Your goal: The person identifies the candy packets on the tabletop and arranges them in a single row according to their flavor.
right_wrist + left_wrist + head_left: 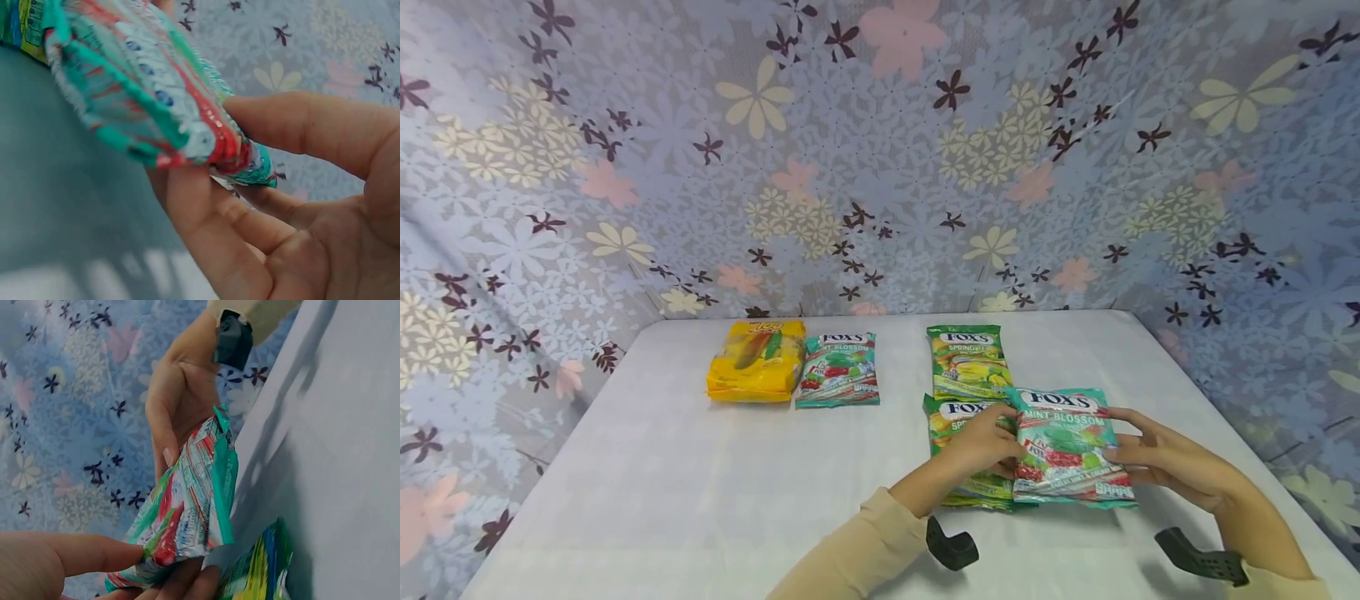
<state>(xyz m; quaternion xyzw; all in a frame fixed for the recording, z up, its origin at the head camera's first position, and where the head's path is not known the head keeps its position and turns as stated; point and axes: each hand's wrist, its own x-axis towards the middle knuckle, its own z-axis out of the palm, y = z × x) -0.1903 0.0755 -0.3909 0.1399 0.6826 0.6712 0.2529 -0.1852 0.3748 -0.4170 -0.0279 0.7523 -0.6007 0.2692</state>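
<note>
A teal Fox's Mint Blossom candy bag (1066,446) is held between both hands, raised above the table at the right. My left hand (979,443) pinches its left side, thumb on the printed face and fingers underneath, as the left wrist view shows. On the opposite side my right hand (1183,457) grips the edge; in the right wrist view the thumb (300,125) lies on one face and the fingers behind the other. Behind the left hand lies a green-yellow Fox's candy bag (977,492), partly hidden by that hand and the held bag.
Another green-yellow Fox's bag (968,367) lies just behind, at the back right. Farther left, a yellow candy bag (758,362) sits beside a second teal Mint Blossom bag (838,371). The white table (700,500) meets flowered cloth (880,167) at its back and sides.
</note>
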